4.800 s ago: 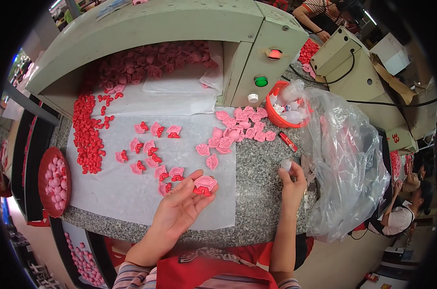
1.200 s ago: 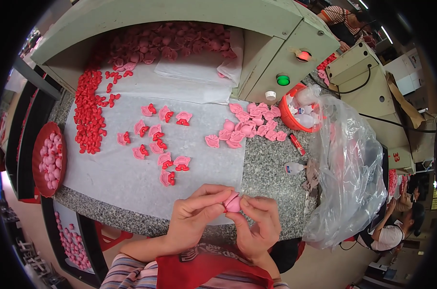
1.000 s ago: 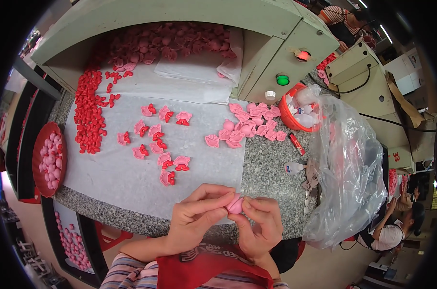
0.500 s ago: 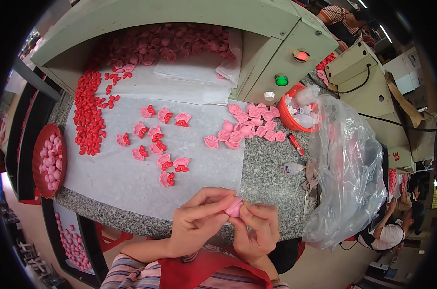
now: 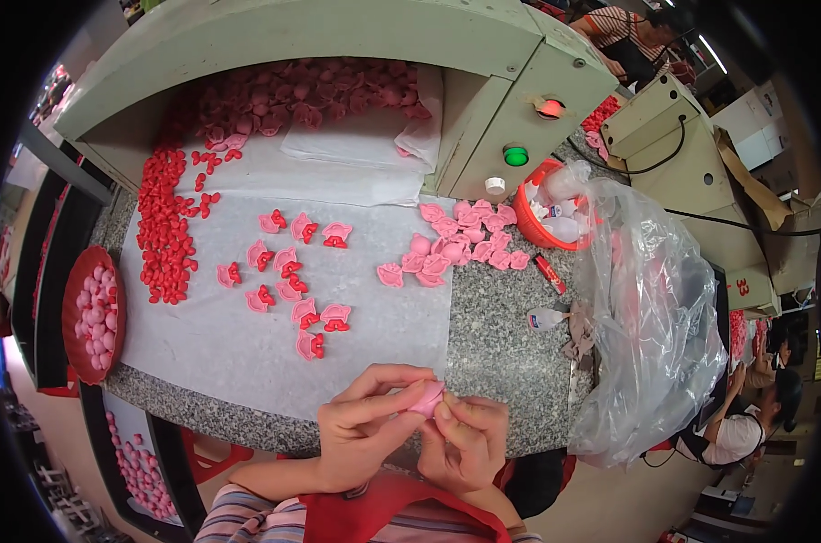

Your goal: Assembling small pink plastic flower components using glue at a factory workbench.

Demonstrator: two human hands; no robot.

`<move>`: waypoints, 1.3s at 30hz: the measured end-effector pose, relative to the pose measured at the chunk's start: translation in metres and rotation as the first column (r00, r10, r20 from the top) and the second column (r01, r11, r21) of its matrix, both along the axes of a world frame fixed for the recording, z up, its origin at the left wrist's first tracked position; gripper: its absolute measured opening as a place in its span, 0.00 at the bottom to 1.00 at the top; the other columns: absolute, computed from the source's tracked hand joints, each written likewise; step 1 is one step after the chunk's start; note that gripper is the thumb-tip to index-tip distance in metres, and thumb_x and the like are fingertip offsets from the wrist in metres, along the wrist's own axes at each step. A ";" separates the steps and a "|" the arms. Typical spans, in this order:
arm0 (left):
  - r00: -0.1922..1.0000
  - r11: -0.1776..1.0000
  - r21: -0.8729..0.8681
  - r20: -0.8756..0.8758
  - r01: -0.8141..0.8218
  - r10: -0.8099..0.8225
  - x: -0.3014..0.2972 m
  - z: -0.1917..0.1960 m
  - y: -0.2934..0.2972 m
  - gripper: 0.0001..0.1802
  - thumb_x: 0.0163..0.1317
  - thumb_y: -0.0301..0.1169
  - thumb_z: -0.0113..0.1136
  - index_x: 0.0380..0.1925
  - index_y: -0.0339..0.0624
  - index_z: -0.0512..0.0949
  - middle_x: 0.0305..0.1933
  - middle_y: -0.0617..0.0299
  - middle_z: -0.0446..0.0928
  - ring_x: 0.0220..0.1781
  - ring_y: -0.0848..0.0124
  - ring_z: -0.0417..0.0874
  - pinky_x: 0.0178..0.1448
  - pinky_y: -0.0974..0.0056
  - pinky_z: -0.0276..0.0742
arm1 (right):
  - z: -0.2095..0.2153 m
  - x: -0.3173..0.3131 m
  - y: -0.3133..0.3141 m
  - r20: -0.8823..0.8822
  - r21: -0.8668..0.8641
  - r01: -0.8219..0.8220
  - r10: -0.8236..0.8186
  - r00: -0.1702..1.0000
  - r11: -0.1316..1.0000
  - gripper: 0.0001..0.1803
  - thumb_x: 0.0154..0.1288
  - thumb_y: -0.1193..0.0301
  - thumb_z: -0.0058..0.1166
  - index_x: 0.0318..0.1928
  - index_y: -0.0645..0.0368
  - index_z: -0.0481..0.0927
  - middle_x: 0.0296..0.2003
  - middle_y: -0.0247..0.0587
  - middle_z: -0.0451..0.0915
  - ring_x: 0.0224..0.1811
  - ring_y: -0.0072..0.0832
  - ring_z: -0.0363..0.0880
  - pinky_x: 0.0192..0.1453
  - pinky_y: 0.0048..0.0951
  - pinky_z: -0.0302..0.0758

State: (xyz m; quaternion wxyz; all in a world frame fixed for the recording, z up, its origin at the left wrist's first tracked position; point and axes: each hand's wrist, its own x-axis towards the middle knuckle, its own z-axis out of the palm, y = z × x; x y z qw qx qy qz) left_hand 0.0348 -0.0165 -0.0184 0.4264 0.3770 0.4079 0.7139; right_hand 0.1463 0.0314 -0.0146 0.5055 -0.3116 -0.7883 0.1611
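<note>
Between both sets of fingertips is a small pink moulded piece (image 5: 426, 399), held above the table's front edge. My left hand (image 5: 367, 425) pinches it from the left, and my right hand (image 5: 466, 441) grips its right side with thumb and fingers. The fingers cover much of the piece. Beyond my hands, on white paper (image 5: 229, 348), lie several pink pieces joined to red bow shapes (image 5: 335, 319). A cluster of loose pink pieces (image 5: 451, 240) rests to the right of them. At the left, many red bows (image 5: 164, 249) form a long heap.
A green metal housing (image 5: 483, 127) with a pile of pink pieces inside stands at the back. Left is a red bowl (image 5: 72, 312) of pink balls. On the right are an orange basket (image 5: 528, 220), a small bottle (image 5: 544, 319), a red tube (image 5: 550, 274) and a clear plastic bag (image 5: 650, 335).
My hands have shifted slightly left with the pink piece still between them, and the fingers now cover more of it. The view has tilted a little.
</note>
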 end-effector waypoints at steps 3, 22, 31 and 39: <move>1.000 1.000 0.007 0.009 -0.013 0.013 0.001 -0.001 0.000 0.20 0.52 0.12 0.51 0.45 0.39 0.76 0.51 0.44 0.68 0.51 0.58 0.73 0.53 0.59 0.72 | -0.001 -0.001 0.000 -0.009 0.016 0.003 -0.003 1.000 1.000 0.17 0.41 0.79 0.67 0.36 0.59 0.78 0.33 0.39 0.76 0.29 0.31 0.74 0.29 0.24 0.73; 0.990 0.996 -0.031 0.116 -0.083 0.086 0.005 0.000 0.007 0.09 0.54 0.17 0.53 0.35 0.36 0.76 0.46 0.44 0.71 0.45 0.59 0.76 0.50 0.58 0.74 | -0.005 -0.009 0.001 -0.013 0.083 0.003 -0.001 1.000 0.997 0.18 0.38 0.84 0.63 0.34 0.59 0.77 0.33 0.40 0.74 0.28 0.30 0.72 0.28 0.23 0.70; 0.980 0.999 -0.035 0.197 -0.035 0.041 0.001 -0.002 0.007 0.12 0.53 0.19 0.54 0.40 0.35 0.72 0.45 0.44 0.72 0.45 0.59 0.77 0.51 0.58 0.73 | 0.003 -0.003 0.004 -0.065 -0.106 -0.090 0.084 0.994 0.990 0.19 0.38 0.79 0.68 0.37 0.58 0.79 0.35 0.37 0.74 0.33 0.30 0.73 0.32 0.23 0.72; 0.944 0.999 -0.022 0.327 0.045 -0.035 -0.004 0.004 0.004 0.16 0.53 0.19 0.54 0.43 0.34 0.66 0.45 0.44 0.73 0.47 0.60 0.76 0.53 0.58 0.71 | 0.020 0.012 0.020 -0.124 -0.462 -0.322 0.299 0.946 0.826 0.21 0.36 0.79 0.68 0.38 0.62 0.79 0.41 0.42 0.70 0.43 0.32 0.70 0.46 0.28 0.68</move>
